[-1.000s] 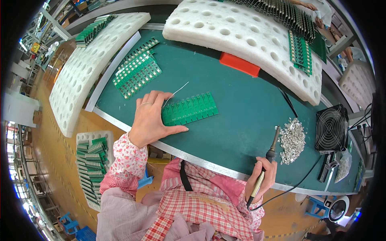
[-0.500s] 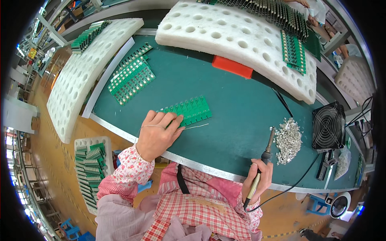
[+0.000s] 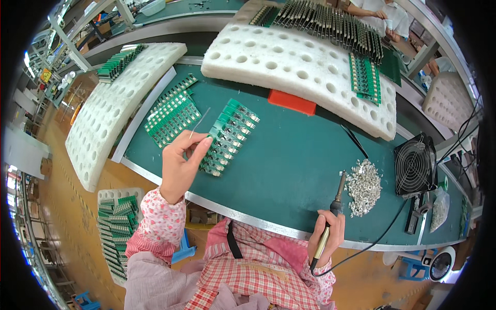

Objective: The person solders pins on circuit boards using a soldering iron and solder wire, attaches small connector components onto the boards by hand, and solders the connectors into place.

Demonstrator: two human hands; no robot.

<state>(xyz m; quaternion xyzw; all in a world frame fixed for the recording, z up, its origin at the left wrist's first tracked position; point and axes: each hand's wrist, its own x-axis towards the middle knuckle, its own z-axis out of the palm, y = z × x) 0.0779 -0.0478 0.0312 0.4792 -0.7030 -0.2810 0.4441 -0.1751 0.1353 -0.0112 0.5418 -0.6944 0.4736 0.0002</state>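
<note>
My left hand pinches the left edge of a green circuit board panel, lifted and tilted, with a row of silvery parts along its right side. A thin solder wire sticks up from the same fingers. In my right hand is a soldering iron, its tip pointing up beside a pile of small silvery metal parts. More populated board panels lie on the green mat to the left of the held one.
White foam blocks with holes carry rows of boards. A red block, black tweezers, a black fan and a clear bag are around the mat. A foam tray of boards sits lower left. Another person's hands show at top right.
My left hand has lifted the circuit board panel off the mat and turned it over, so its silvery parts now show. The right hand still holds the soldering iron in nearly the same place.
</note>
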